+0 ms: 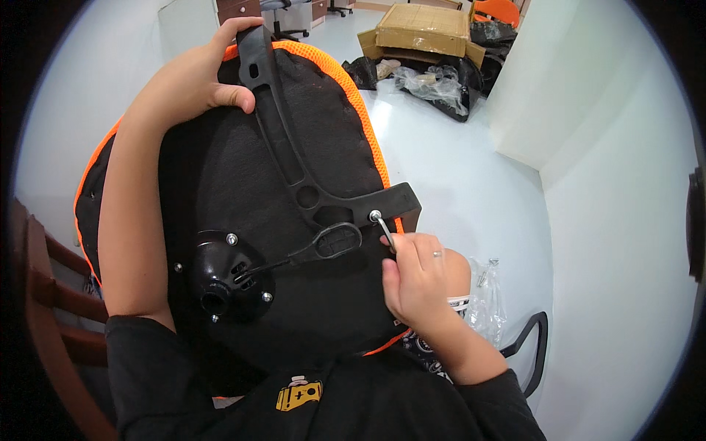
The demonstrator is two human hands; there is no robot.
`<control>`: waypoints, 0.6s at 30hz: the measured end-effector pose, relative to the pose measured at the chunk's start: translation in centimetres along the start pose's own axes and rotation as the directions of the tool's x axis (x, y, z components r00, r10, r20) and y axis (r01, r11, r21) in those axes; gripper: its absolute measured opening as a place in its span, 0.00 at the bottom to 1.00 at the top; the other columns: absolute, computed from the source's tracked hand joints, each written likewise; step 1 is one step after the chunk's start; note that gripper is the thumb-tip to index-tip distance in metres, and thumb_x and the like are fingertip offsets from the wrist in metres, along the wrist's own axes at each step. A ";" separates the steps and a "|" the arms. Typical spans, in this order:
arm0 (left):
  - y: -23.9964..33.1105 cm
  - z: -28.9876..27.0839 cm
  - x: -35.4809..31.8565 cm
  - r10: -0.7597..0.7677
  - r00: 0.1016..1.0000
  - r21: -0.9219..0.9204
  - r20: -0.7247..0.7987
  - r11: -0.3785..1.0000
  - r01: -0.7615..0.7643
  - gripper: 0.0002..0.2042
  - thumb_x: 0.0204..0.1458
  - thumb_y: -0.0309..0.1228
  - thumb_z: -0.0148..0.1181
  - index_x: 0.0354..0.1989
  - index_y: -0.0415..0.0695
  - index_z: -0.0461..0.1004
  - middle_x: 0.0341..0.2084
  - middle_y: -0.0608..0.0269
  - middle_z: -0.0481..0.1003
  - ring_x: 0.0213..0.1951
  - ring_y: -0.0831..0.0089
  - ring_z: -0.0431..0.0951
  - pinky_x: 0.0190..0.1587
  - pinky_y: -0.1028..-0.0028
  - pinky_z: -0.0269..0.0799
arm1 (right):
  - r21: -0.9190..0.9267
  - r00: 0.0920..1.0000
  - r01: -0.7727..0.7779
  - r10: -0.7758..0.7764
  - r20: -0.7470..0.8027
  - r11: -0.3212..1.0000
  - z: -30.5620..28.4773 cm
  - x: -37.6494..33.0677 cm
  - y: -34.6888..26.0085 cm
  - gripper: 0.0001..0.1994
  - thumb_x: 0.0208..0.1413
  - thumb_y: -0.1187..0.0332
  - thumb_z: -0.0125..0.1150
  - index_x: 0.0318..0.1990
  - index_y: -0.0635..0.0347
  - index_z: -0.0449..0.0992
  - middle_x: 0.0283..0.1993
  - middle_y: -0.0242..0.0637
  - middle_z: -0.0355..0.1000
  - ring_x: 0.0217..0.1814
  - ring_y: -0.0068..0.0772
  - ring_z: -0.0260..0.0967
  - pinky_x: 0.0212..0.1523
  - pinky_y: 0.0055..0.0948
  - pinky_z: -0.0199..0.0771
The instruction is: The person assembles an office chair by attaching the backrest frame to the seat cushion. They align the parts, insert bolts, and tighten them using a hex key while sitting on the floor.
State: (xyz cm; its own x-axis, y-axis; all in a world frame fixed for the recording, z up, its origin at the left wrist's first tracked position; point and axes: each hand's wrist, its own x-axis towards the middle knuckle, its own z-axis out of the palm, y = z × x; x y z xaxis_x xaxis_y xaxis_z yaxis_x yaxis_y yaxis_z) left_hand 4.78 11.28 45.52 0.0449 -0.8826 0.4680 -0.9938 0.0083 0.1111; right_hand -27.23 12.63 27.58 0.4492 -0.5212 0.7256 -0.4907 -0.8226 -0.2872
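Note:
An office chair seat (309,301) with a black underside and orange mesh edge rests upside down on my lap. Across it lies a black plastic armrest (283,140), its foot against the seat's right side. My left hand (213,73) is wrapped round the armrest's far end, thumb on its near side. In my right hand (419,275) is a hex key (386,231), its tip in a bolt (375,216) at the armrest's foot. A black tilt mechanism (228,275) with a paddle lever (338,240) is bolted to the seat's underside.
On the floor at right are a plastic bag of bolts (487,298) and another black armrest (543,345). An opened cardboard box (423,29) and plastic wrapping (437,84) lie farther off. A white wall (618,184) bounds the right; a brown wooden chair (66,294) stands left.

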 end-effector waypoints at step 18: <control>-4.6 6.2 -0.5 -0.051 0.969 -0.135 0.241 0.987 0.085 0.55 0.16 0.65 0.65 0.62 0.62 0.53 0.36 0.46 0.77 0.45 0.46 0.75 0.46 0.59 0.70 | 0.469 0.863 0.185 -0.371 0.343 0.864 1.0 8.1 2.4 0.31 0.22 0.56 0.76 0.41 0.51 0.74 0.41 0.32 0.69 0.46 0.40 0.66 0.48 0.36 0.66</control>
State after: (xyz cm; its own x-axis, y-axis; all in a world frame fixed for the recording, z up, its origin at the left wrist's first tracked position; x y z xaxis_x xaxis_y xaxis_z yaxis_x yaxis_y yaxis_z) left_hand 8.72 8.81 39.34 0.0696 -0.9691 0.2366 -0.9634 -0.0037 0.2681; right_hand -24.06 6.22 32.13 0.8257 -0.2223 0.5185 0.0095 -0.9135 -0.4067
